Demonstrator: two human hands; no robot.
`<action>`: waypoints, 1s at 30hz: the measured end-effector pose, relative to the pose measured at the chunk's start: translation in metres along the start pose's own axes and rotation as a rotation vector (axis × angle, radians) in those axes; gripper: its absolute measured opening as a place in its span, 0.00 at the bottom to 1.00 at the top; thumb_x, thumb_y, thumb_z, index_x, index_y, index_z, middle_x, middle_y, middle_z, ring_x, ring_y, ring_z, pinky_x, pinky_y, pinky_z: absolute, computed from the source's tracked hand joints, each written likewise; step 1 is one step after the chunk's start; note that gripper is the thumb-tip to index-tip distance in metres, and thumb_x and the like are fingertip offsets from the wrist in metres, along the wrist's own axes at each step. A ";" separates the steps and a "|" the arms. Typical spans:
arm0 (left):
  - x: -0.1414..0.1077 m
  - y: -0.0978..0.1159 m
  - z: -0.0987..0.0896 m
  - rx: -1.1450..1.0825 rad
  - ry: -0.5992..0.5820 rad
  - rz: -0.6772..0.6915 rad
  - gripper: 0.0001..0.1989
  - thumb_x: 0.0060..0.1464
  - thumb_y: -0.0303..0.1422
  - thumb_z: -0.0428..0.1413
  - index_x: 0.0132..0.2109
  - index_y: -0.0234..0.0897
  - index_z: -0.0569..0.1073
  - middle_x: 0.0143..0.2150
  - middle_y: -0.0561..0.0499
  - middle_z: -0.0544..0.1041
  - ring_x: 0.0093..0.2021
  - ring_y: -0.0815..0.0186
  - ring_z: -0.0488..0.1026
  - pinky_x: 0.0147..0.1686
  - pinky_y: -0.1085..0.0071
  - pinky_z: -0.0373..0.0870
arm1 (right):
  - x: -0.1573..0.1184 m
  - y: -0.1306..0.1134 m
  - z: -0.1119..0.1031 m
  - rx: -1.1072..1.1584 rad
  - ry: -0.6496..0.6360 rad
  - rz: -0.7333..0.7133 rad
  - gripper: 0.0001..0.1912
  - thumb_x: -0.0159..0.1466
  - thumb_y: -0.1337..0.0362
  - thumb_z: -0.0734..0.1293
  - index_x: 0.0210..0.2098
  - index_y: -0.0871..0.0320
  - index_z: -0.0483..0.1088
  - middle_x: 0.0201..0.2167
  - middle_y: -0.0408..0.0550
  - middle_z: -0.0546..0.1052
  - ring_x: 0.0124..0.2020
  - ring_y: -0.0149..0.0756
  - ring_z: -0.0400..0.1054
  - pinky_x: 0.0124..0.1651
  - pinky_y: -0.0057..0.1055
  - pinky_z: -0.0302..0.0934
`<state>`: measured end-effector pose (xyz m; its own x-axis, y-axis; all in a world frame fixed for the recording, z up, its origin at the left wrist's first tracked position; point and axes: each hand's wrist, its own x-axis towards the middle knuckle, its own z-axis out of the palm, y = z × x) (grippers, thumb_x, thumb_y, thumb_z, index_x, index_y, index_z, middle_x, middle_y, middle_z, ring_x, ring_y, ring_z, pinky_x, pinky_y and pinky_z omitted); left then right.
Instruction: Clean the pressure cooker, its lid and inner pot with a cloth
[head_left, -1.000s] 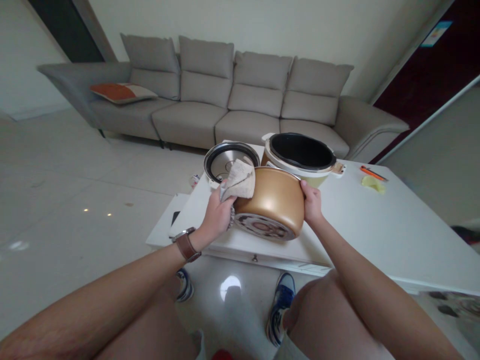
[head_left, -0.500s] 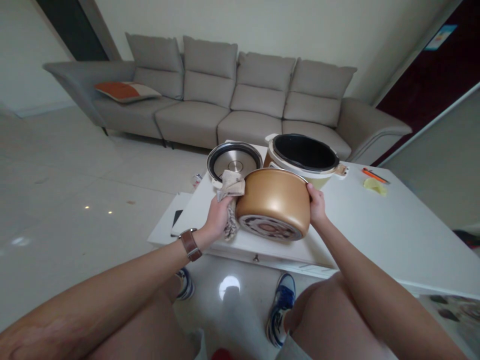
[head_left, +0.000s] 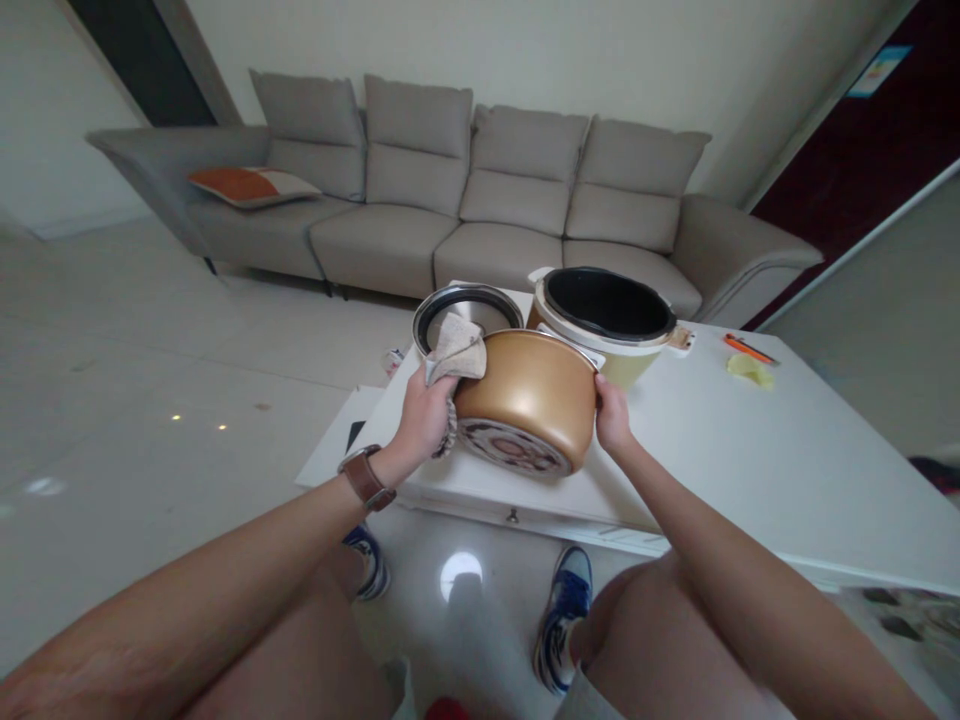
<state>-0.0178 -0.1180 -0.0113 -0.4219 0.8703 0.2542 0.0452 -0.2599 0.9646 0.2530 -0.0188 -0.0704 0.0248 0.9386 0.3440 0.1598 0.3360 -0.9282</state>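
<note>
A gold inner pot [head_left: 529, 390] is held tilted above the white table, its stained underside turned toward me. My left hand [head_left: 424, 415] grips its left side through a beige cloth [head_left: 459, 348], fingers mostly hidden behind cloth and pot. On the other side, my right hand [head_left: 613, 412] is closed on the pot near its rim, thumb in front. Just behind the pot stands the pressure cooker body [head_left: 611, 305], its dark round opening facing up. The round cooker lid [head_left: 469, 295] lies at the back left with its metal inside upward, partly covered by the cloth and pot.
The white table [head_left: 720, 470] carries an orange knife [head_left: 750, 348] and a pale yellow peel-like piece [head_left: 750, 371] at the right. A grey sofa [head_left: 390, 240] with an orange and white cushion [head_left: 255, 186] stands beyond. A drawer knob [head_left: 513, 516] projects from the table's front.
Both hands have moved the gold pot to the left and slightly up. The cloth under my left hand has shifted along with it. Cooker body and lid stay in place.
</note>
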 end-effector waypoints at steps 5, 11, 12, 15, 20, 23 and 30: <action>-0.007 -0.005 0.000 0.048 -0.052 0.029 0.17 0.53 0.36 0.59 0.50 0.40 0.80 0.49 0.46 0.83 0.60 0.53 0.75 0.67 0.58 0.64 | 0.000 -0.029 -0.005 0.016 0.050 -0.060 0.29 0.59 0.40 0.70 0.18 0.54 0.58 0.18 0.38 0.57 0.24 0.30 0.50 0.28 0.32 0.48; -0.015 -0.002 0.003 0.080 -0.153 0.066 0.19 0.54 0.36 0.59 0.52 0.39 0.80 0.52 0.45 0.83 0.63 0.50 0.72 0.68 0.56 0.63 | 0.005 -0.033 -0.008 0.042 0.052 0.101 0.37 0.57 0.33 0.71 0.13 0.54 0.55 0.14 0.39 0.56 0.18 0.26 0.46 0.21 0.31 0.37; -0.014 -0.002 0.003 0.066 -0.157 0.061 0.19 0.54 0.36 0.60 0.53 0.39 0.80 0.51 0.45 0.83 0.63 0.51 0.72 0.68 0.55 0.63 | 0.007 -0.031 -0.009 0.049 0.037 0.114 0.37 0.56 0.32 0.71 0.13 0.54 0.56 0.14 0.39 0.58 0.18 0.26 0.47 0.20 0.30 0.38; -0.011 -0.009 0.002 0.028 -0.143 0.017 0.18 0.54 0.36 0.60 0.51 0.40 0.81 0.51 0.45 0.83 0.61 0.52 0.74 0.68 0.55 0.63 | 0.011 -0.024 -0.011 0.074 0.013 0.122 0.37 0.53 0.31 0.73 0.13 0.55 0.61 0.13 0.40 0.61 0.17 0.27 0.50 0.19 0.30 0.41; -0.009 -0.029 0.000 -0.070 -0.077 -0.154 0.17 0.52 0.37 0.58 0.47 0.36 0.81 0.53 0.43 0.83 0.61 0.51 0.75 0.67 0.53 0.64 | 0.011 -0.022 -0.014 0.094 0.010 0.130 0.35 0.52 0.32 0.74 0.13 0.55 0.64 0.13 0.41 0.63 0.17 0.27 0.51 0.20 0.30 0.43; -0.011 -0.035 0.001 -0.155 -0.047 -0.262 0.17 0.51 0.37 0.58 0.46 0.35 0.80 0.50 0.42 0.84 0.60 0.50 0.76 0.62 0.53 0.70 | 0.009 -0.025 -0.015 0.092 0.008 0.138 0.36 0.53 0.32 0.74 0.13 0.55 0.63 0.13 0.40 0.63 0.17 0.27 0.50 0.20 0.30 0.43; -0.007 -0.028 -0.004 -0.207 0.034 -0.221 0.17 0.49 0.39 0.59 0.45 0.36 0.79 0.42 0.46 0.84 0.54 0.53 0.79 0.59 0.56 0.73 | 0.010 -0.023 -0.015 0.133 -0.003 0.187 0.34 0.50 0.31 0.74 0.16 0.56 0.69 0.16 0.43 0.70 0.18 0.30 0.57 0.22 0.30 0.50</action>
<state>-0.0196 -0.1180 -0.0400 -0.4315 0.9014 0.0341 -0.2353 -0.1489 0.9605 0.2640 -0.0182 -0.0433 0.0390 0.9857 0.1637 0.0213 0.1630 -0.9864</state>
